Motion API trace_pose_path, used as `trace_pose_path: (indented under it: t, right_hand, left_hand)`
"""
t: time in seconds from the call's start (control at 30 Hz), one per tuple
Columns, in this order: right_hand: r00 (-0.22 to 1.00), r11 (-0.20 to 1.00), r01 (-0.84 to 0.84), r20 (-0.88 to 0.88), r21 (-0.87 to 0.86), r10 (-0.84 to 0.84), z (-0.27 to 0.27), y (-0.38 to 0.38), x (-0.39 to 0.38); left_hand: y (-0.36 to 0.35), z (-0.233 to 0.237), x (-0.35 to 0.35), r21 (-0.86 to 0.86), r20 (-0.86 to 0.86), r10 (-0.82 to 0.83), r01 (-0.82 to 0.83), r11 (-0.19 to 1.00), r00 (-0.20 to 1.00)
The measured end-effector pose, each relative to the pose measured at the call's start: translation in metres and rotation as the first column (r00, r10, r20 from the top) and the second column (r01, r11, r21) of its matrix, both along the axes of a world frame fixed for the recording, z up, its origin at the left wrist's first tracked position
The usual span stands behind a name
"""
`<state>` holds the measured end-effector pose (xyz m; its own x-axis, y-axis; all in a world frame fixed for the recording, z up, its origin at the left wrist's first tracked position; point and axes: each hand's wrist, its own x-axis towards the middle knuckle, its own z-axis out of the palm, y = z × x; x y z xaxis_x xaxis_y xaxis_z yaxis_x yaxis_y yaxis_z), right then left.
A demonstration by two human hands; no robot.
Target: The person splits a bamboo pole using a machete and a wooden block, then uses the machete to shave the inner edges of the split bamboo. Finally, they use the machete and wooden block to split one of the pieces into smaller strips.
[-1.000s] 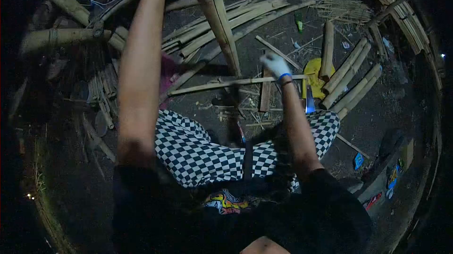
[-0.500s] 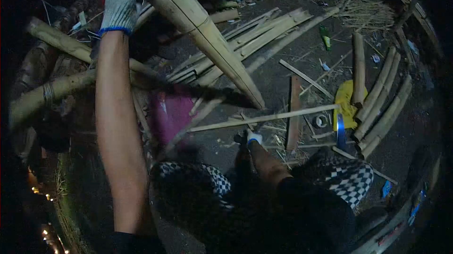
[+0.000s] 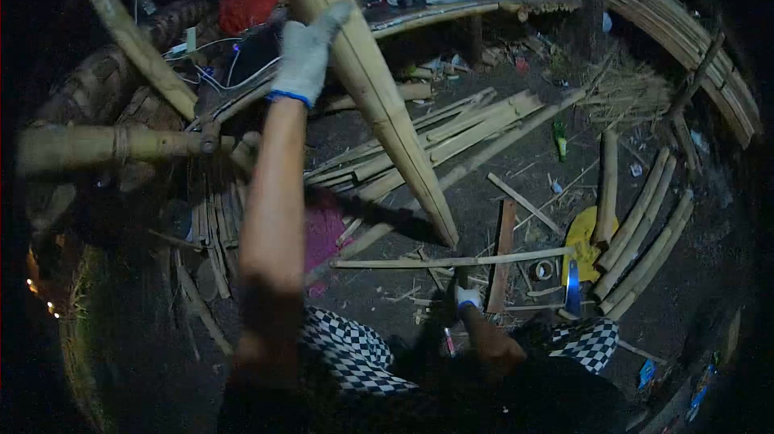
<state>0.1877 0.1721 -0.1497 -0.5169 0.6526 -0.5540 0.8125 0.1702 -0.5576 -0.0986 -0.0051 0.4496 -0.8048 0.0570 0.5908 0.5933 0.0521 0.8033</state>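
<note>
Bamboo pole (image 3: 395,128) in gloved left hand (image 3: 306,55) — steep diagonal, tip down-right.

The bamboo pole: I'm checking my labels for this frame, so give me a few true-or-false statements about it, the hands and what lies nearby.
1. The left hand is gloved and holds the bamboo pole. True.
2. The bamboo pole lies flat on the ground. False: it stands tilted, with its lower end down by the ground.
3. The right hand is raised above the left hand. False: it is low, near the ground.
4. A blue blade lies beside a yellow sheet. True.
</note>
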Motion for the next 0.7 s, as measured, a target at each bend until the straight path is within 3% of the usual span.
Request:
trace_pose_path:
  t: [0.03, 0.07, 0.1, 0.13, 0.17, 0.23, 0.27, 0.3, 0.37, 0.43, 0.5, 0.57, 0.63, 0.67, 0.7]
  right_hand:
    - [0.991, 0.991, -0.132, -0.010, 0.007, 0.132, 0.015, 0.024, 0.008]
    - [0.900, 0.903, -0.430, 0.087, 0.011, 0.427, -0.006, 0.059, 0.005]
    - [0.718, 0.732, -0.681, 0.181, -0.012, 0.672, -0.023, 0.087, -0.002]
    - [0.609, 0.603, -0.790, 0.258, 0.115, 0.750, 0.078, 0.090, 0.007]
    - [0.614, 0.604, -0.787, 0.265, 0.129, 0.743, 0.125, 0.102, 0.008]
    - [0.251, 0.211, -0.965, 0.326, 0.154, 0.912, 0.194, 0.124, 0.011]
    - [0.514, 0.491, -0.853, 0.120, 0.180, 0.849, 0.244, 0.125, 0.021]
    - [0.724, 0.729, -0.670, -0.091, 0.144, 0.684, 0.290, 0.120, 0.028]
    - [0.621, 0.762, -0.537, -0.442, 0.361, 0.647, 0.344, 0.125, 0.027]
    - [0.473, 0.791, -0.341, -0.634, 0.509, 0.612, 0.441, 0.107, 0.030]
    - [0.513, 0.908, -0.326, -0.757, 0.264, 0.404, 0.519, 0.088, 0.034]
    - [0.366, 0.920, -0.229, -0.848, 0.319, 0.385, 0.571, 0.070, 0.033]
    - [0.305, 0.941, -0.179, -0.893, 0.289, 0.332, 0.620, 0.048, 0.038]
    - [0.269, 0.950, -0.213, -0.921, 0.228, 0.281, 0.635, 0.043, 0.037]
    - [0.265, 0.951, -0.206, -0.923, 0.229, 0.280, 0.643, 0.040, 0.032]
  left_hand:
    - [0.001, 0.002, 0.010, -0.072, 0.043, 0.033, -0.030, 0.997, 0.999]
    - [0.004, -0.002, 0.015, -0.049, 0.067, 0.033, -0.030, 0.998, 0.997]
    - [0.010, -0.001, 0.026, -0.026, 0.084, 0.029, -0.027, 0.999, 0.996]
    - [0.018, 0.018, 0.065, -0.090, 0.110, 0.036, -0.026, 0.996, 0.993]
    - [0.020, 0.011, 0.060, -0.001, 0.075, -0.086, 0.086, 0.996, 0.993]
    - [0.025, 0.019, 0.083, -0.097, 0.147, 0.003, 0.012, 0.995, 0.989]
    - [0.029, 0.014, 0.077, -0.052, 0.044, -0.079, 0.081, 0.995, 0.996]
    - [0.032, 0.013, 0.078, -0.035, 0.037, -0.092, 0.094, 0.995, 0.995]
    - [0.036, 0.013, 0.089, -0.101, 0.068, -0.074, 0.080, 0.992, 0.995]
    - [0.045, 0.009, 0.092, -0.041, 0.039, -0.121, 0.122, 0.992, 0.992]
    - [0.050, 0.010, 0.109, -0.112, 0.201, -0.054, 0.077, 0.991, 0.978]
    - [0.056, 0.009, 0.123, -0.129, 0.144, -0.027, 0.046, 0.991, 0.989]
    - [0.061, 0.006, 0.134, 0.000, 0.005, -0.094, 0.094, 0.996, 0.996]
    - [0.059, 0.007, 0.142, -0.106, 0.029, -0.060, 0.063, 0.992, 0.998]
    - [0.061, 0.002, 0.146, -0.106, 0.023, -0.066, 0.068, 0.992, 0.998]
